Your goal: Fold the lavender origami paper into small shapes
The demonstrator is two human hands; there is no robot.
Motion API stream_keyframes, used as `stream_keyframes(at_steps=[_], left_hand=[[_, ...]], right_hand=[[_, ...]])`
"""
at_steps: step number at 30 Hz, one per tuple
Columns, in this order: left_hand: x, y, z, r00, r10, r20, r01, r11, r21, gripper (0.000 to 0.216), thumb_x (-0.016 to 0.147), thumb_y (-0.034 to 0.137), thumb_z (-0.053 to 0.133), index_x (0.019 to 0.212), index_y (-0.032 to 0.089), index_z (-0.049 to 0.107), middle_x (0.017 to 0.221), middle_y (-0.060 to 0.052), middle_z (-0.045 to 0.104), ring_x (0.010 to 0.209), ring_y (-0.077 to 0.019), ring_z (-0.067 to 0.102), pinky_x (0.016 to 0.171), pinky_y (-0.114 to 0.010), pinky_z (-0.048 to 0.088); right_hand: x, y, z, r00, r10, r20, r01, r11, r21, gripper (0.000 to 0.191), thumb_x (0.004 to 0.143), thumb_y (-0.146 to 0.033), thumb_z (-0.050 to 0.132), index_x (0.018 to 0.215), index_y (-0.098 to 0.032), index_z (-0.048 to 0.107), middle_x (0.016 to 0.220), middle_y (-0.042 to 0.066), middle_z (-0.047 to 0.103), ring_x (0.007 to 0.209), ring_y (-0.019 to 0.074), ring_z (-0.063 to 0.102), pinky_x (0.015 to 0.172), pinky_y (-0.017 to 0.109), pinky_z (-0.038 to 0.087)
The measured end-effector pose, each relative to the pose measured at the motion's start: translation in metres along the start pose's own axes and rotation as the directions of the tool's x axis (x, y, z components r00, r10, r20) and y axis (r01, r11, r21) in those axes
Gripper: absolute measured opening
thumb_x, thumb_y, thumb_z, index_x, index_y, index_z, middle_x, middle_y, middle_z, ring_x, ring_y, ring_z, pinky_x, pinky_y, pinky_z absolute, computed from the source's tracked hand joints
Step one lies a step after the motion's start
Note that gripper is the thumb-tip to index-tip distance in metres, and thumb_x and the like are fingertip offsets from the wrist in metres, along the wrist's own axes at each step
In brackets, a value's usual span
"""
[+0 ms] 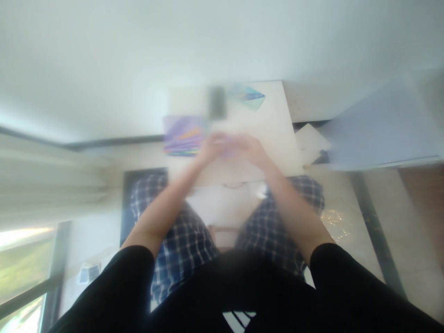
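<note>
Over the front part of a white table (270, 129), my left hand (211, 147) and my right hand (250, 146) come close together. Between them is a small purple thing (230, 146), gripped from both sides; haze and blur hide its kind. Fingers of both hands look closed around it. Just left of my left hand lies a flat purple packet or booklet (182, 135) with orange and coloured marks. Beyond the hands a dark grey, blurred block (217, 102) stands or lies on the table. A light teal and blue flat piece (252, 96) rests near the far edge.
A white wall (222, 41) rises behind the table. On the right, a large pale grey panel (378, 129) leans near the floor. My checked-trouser legs (187, 231) flank the table's near edge. A curtain (48, 180) hangs at left, with a window (24, 273) below.
</note>
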State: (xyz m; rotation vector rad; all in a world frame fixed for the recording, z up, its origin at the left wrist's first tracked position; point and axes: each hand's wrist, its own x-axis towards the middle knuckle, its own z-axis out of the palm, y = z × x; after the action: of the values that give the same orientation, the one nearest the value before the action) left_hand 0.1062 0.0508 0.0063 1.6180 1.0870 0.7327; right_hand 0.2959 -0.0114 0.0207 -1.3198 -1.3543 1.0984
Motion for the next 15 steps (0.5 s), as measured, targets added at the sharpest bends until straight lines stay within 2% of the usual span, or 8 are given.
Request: stream_keyframes(at_steps=[2,5,10,13,15], left_hand=[[0.001,0.002,-0.001,0.999,-0.004,0.047,0.004,1.0,0.004,0.035,0.076,0.044,0.078,0.098,0.018,0.072,0.105,-0.007,0.077,0.101,-0.0244,0.072,0.088,-0.033,0.058],[0.002,0.005,-0.006,0.99,-0.019,0.139,0.018,1.0,0.004,0.038,0.077,0.053,0.077,0.09,0.017,0.075,0.092,-0.007,0.079,0.097,-0.026,0.073,0.089,-0.035,0.057],[-0.002,0.008,-0.013,0.979,0.0,0.205,0.015,0.997,-0.07,0.04,0.074,0.053,0.079,0.088,0.017,0.075,0.093,-0.007,0.078,0.09,-0.0226,0.073,0.088,-0.034,0.058],[-0.003,0.006,-0.013,0.978,-0.011,0.21,0.03,0.996,-0.089,0.038,0.073,0.05,0.08,0.09,0.017,0.075,0.094,-0.007,0.079,0.087,-0.022,0.073,0.085,-0.034,0.058],[-0.002,0.004,-0.011,0.984,-0.014,0.175,0.026,0.998,-0.063,0.034,0.072,0.046,0.08,0.088,0.016,0.075,0.09,-0.007,0.079,0.086,-0.0225,0.073,0.085,-0.035,0.059]], right_hand=[[0.001,0.004,-0.001,1.0,-0.015,-0.008,0.015,1.0,0.013,0.037,0.07,-0.039,0.079,0.103,-0.022,0.074,0.103,0.005,0.079,0.098,0.0223,0.074,0.093,0.041,0.059],[0.004,0.008,-0.004,1.0,-0.003,-0.027,0.003,1.0,0.015,0.039,0.068,-0.039,0.081,0.102,-0.02,0.074,0.104,0.006,0.079,0.099,0.0227,0.074,0.094,0.042,0.059],[0.004,0.005,-0.008,0.998,0.047,-0.035,-0.047,0.999,0.001,0.041,0.066,-0.04,0.082,0.101,-0.019,0.074,0.102,0.007,0.079,0.095,0.0238,0.074,0.083,0.04,0.062],[0.003,0.004,-0.007,0.999,0.03,-0.034,-0.03,0.999,0.012,0.045,0.065,-0.04,0.083,0.106,-0.022,0.073,0.1,0.005,0.079,0.089,0.0221,0.075,0.077,0.036,0.063],[0.002,0.004,-0.006,0.999,0.0,-0.045,0.0,1.0,0.015,0.046,0.066,-0.039,0.082,0.109,-0.023,0.073,0.101,0.004,0.079,0.089,0.0214,0.074,0.077,0.035,0.063]])
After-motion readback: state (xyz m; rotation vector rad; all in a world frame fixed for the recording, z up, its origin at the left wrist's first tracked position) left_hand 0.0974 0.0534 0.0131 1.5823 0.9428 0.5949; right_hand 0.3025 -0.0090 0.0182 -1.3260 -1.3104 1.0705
